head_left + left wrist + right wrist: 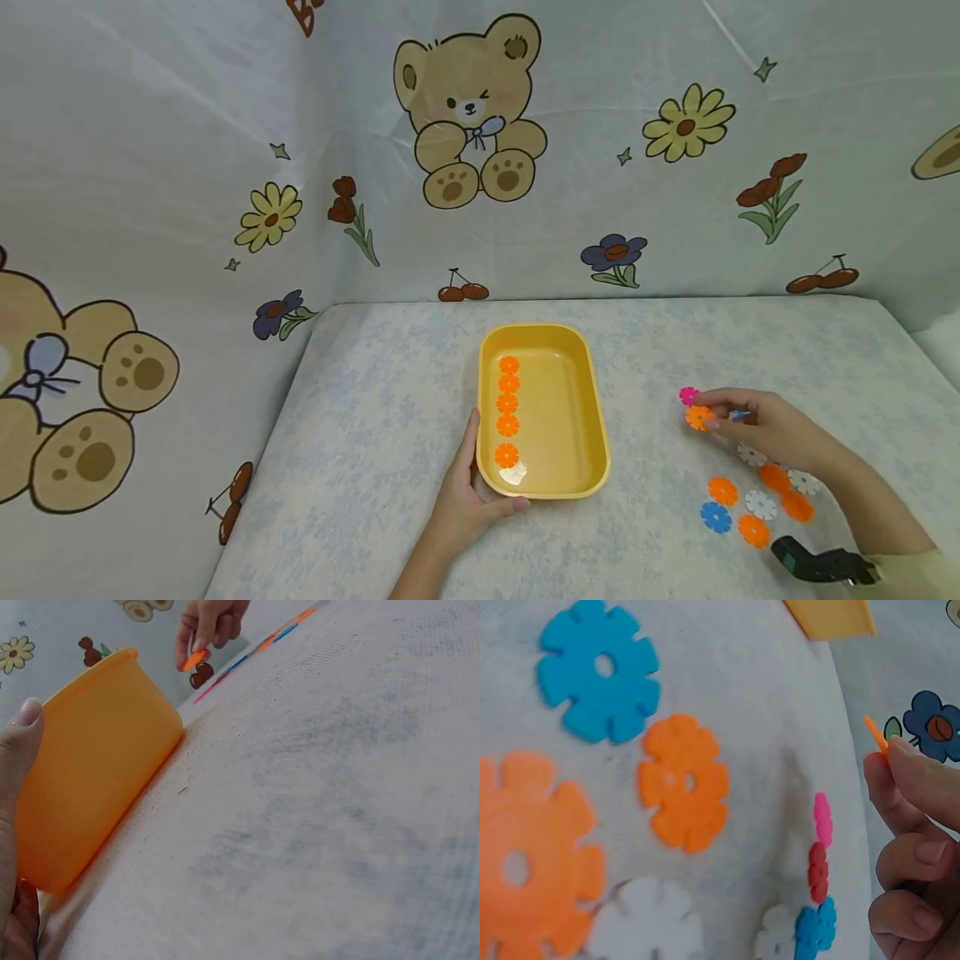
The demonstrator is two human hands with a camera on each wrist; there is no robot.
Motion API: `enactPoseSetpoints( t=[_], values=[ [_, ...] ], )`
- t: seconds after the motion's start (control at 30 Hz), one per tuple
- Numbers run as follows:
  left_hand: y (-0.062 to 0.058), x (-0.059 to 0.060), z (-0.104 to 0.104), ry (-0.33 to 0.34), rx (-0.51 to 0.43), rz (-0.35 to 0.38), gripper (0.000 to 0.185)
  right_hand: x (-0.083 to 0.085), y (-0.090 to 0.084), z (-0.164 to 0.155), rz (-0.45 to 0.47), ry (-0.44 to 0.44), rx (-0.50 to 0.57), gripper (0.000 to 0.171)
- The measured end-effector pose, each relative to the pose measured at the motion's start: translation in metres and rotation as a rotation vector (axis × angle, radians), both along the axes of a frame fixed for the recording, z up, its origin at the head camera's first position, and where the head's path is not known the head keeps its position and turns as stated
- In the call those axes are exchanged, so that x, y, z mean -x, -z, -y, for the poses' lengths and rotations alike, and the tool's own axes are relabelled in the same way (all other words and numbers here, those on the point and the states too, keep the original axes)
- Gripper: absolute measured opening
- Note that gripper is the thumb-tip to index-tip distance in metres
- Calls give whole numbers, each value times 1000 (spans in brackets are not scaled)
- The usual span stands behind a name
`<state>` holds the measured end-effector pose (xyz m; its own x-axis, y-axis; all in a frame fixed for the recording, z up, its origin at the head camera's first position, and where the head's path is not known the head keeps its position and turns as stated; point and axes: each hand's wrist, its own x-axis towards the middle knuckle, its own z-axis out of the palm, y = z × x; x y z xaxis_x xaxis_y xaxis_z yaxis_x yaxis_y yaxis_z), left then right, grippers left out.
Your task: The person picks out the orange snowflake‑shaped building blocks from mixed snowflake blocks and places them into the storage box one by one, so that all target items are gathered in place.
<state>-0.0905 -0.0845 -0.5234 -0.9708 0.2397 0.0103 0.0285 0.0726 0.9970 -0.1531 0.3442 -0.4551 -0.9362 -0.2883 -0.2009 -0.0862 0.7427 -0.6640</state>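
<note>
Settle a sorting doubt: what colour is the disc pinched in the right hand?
Orange disc, pinched by the right hand; clearest in the head view.

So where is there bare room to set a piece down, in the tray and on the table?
The yellow tray is bare right of its orange flower column. The tabletop is open left of the left hand and behind the tray. It is crowded around the loose flower pieces near the right hand.

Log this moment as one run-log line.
left hand: grips rim of yellow plastic tray | right hand: pinches orange snowflake-shaped plastic disc above table | tray: row of orange discs
</note>
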Motion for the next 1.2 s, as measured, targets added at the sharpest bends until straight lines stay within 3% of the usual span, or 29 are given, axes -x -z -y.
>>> enactPoseSetpoints(
  t=[0.27,0.67,1.0,1.2],
  values=[
    [-1,0,0,0,-12,9,122,44,-30,41,20,-89,60,38],
    [-1,0,0,4,-17,-7,122,105,-56,119,2,-363,67,27],
    [-1,0,1,1,6,-7,122,132,-52,171,-24,-548,-66,25],
    [-2,0,0,-5,16,25,122,135,-47,191,-11,-545,-194,24]
  ],
)
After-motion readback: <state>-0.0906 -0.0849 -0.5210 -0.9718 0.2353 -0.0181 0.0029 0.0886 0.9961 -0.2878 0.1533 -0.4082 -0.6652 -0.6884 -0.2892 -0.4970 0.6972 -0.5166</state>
